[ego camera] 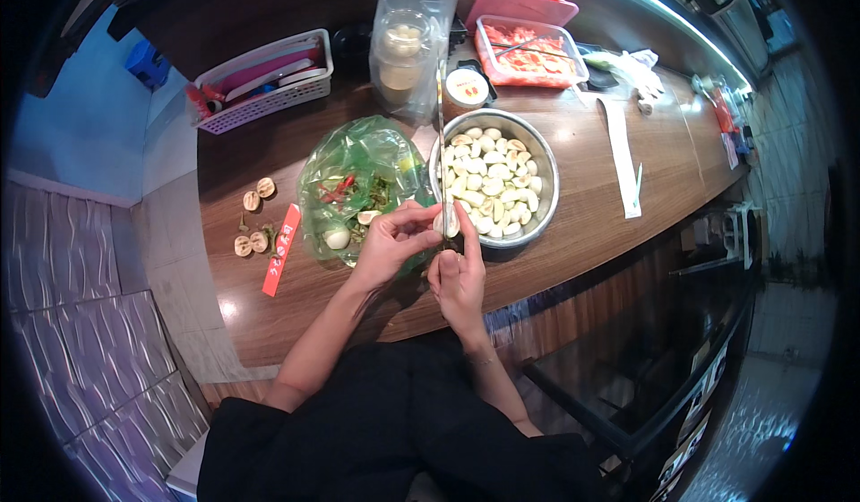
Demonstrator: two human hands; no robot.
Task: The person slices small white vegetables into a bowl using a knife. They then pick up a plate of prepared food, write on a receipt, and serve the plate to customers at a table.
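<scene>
My right hand (458,287) grips a long narrow knife (441,119), its blade pointing away from me, edge-on to the view. Between the fingertips of my left hand (396,239) is a small pale eggplant piece (452,224), against the blade; my right fingers also reach it. How deep the blade sits cannot be told. Just beyond my right hand is a steel bowl (552,200) full of cut white eggplants (494,173). Beside my left hand lies an open green plastic bag (336,149) holding green trimmings, red bits, a whole eggplant (337,237) and a cut piece (367,217).
Browned eggplant halves (251,200) and a red paper sleeve (281,250) lie at left. Behind stand a white basket (269,102), a clear bag with cups (403,58), a lidded jar (467,89) and an open tub of reddish shreds (531,52). A paper strip (619,153) lies right.
</scene>
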